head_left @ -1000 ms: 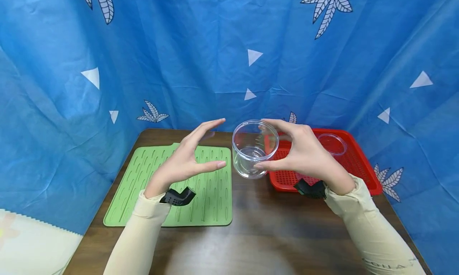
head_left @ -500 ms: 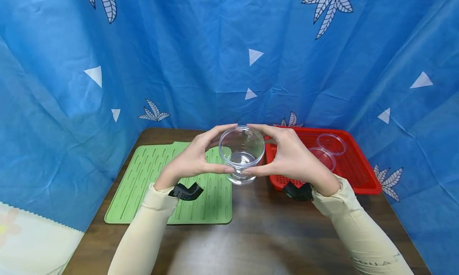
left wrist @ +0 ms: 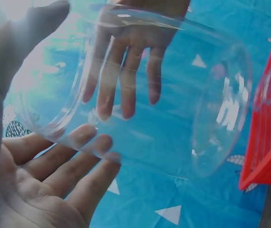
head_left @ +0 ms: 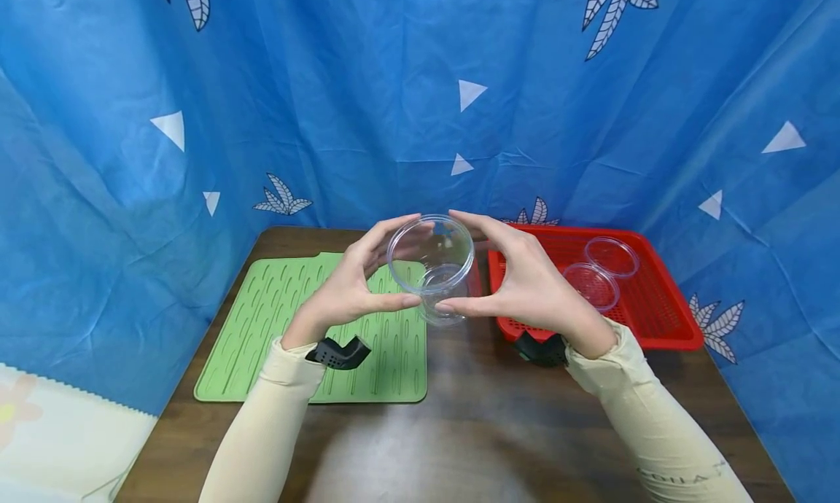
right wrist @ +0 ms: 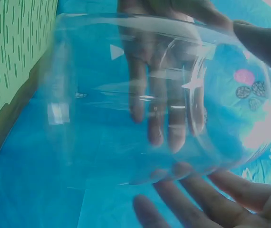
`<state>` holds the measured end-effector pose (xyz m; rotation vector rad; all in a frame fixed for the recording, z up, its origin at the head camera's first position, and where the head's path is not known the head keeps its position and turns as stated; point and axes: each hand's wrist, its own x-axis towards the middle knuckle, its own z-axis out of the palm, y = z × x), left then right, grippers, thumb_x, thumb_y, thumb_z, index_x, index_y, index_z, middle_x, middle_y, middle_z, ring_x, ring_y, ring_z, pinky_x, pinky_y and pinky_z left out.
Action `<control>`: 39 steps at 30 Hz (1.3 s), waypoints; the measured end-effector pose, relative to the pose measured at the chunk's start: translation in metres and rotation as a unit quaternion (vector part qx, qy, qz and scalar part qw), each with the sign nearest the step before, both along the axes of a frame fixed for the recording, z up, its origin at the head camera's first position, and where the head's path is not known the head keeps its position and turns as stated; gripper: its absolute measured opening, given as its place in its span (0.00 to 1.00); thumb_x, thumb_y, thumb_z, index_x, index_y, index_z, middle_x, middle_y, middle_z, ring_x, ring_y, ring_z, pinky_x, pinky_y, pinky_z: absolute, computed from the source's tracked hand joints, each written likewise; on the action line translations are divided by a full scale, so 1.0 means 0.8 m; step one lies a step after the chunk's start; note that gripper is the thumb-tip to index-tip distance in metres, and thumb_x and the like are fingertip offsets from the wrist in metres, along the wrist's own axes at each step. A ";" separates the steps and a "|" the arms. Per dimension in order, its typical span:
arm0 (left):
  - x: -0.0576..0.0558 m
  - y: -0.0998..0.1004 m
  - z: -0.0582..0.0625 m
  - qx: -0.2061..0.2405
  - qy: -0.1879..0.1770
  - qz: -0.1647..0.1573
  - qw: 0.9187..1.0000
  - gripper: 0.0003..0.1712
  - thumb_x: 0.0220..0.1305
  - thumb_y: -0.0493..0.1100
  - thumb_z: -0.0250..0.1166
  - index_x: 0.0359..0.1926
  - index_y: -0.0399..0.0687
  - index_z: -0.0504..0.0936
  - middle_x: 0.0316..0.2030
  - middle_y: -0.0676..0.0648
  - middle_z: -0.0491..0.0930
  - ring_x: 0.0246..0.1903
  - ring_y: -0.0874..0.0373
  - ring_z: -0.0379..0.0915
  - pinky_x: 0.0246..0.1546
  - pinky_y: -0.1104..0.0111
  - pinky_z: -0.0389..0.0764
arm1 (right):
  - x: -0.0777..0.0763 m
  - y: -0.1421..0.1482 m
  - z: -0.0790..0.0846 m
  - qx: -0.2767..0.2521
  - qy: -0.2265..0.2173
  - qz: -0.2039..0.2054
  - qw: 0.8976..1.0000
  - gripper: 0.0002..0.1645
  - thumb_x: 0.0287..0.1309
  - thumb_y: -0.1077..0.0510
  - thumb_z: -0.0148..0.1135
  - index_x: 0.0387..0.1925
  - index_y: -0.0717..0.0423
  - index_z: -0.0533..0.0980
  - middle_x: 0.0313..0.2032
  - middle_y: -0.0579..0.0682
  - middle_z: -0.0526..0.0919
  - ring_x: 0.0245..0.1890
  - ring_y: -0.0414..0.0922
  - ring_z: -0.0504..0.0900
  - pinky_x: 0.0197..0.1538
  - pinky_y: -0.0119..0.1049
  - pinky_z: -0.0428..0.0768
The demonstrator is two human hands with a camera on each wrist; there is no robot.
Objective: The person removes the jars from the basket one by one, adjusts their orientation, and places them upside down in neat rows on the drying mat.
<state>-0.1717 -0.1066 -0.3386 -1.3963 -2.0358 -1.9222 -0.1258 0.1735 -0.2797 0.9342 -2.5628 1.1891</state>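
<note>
A clear, wide-mouthed round jar (head_left: 438,277) is held in the air between both hands, its rim toward the upper left and its base toward the lower right in the head view. My left hand (head_left: 348,291) grips its left side, thumb in front and fingers behind. On the other side my right hand (head_left: 534,288) holds it the same way. Both wrist views show the transparent jar (left wrist: 164,128) close up, with fingers visible through its wall. Nothing can be seen inside it.
A red plastic basket (head_left: 679,310) stands on the right with two clear round lid-like discs (head_left: 612,257) in it. A green ridged mat (head_left: 262,328) lies left on the dark wooden table (head_left: 499,430). Blue patterned curtain (head_left: 367,109) hangs behind and at both sides.
My right hand has carried the jar left, and my left hand has closed in and taken hold of its other side. The jar's rim now leans more to the left.
</note>
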 end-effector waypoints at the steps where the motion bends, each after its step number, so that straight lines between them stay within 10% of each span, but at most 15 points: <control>1: 0.000 0.000 -0.001 0.014 -0.001 -0.004 1.000 0.54 0.62 0.35 0.82 0.84 0.45 0.63 0.77 0.41 0.71 0.74 0.44 0.72 0.78 0.51 0.70 | 0.000 0.001 0.000 -0.010 0.001 0.000 1.000 0.63 0.46 0.50 0.92 0.82 0.49 0.69 0.71 0.45 0.79 0.62 0.46 0.84 0.67 0.58 0.82; 12: 0.007 0.009 -0.009 0.199 -0.051 -0.013 0.979 0.57 0.64 0.55 0.83 0.83 0.41 0.62 0.77 0.30 0.66 0.77 0.34 0.64 0.78 0.43 0.67 | -0.002 0.014 -0.010 -0.183 -0.003 0.043 0.982 0.62 0.49 0.69 0.87 0.83 0.48 0.67 0.76 0.51 0.74 0.75 0.52 0.73 0.77 0.47 0.74; 21: 0.025 0.041 -0.021 0.378 -0.140 0.005 0.915 0.56 0.62 0.54 0.85 0.80 0.40 0.64 0.77 0.32 0.66 0.77 0.36 0.64 0.79 0.44 0.66 | -0.005 -0.003 -0.035 -0.281 -0.035 0.077 0.956 0.61 0.54 0.63 0.85 0.85 0.51 0.62 0.80 0.56 0.67 0.78 0.58 0.67 0.80 0.50 0.69; 27: 0.030 0.063 -0.028 0.433 -0.158 -0.009 0.887 0.62 0.64 0.59 0.82 0.84 0.41 0.56 0.78 0.34 0.65 0.79 0.36 0.61 0.82 0.43 0.60 | -0.010 -0.021 -0.048 -0.350 -0.041 0.116 0.928 0.65 0.54 0.58 0.88 0.86 0.53 0.59 0.80 0.60 0.65 0.79 0.62 0.65 0.78 0.53 0.72; 39: 0.028 0.068 -0.037 0.449 -0.157 -0.019 0.879 0.65 0.66 0.59 0.81 0.87 0.42 0.50 0.79 0.33 0.63 0.80 0.36 0.59 0.83 0.44 0.58 | -0.018 -0.032 -0.053 -0.378 -0.041 0.127 0.916 0.60 0.52 0.65 0.87 0.82 0.64 0.62 0.74 0.67 0.71 0.74 0.65 0.73 0.72 0.55 0.79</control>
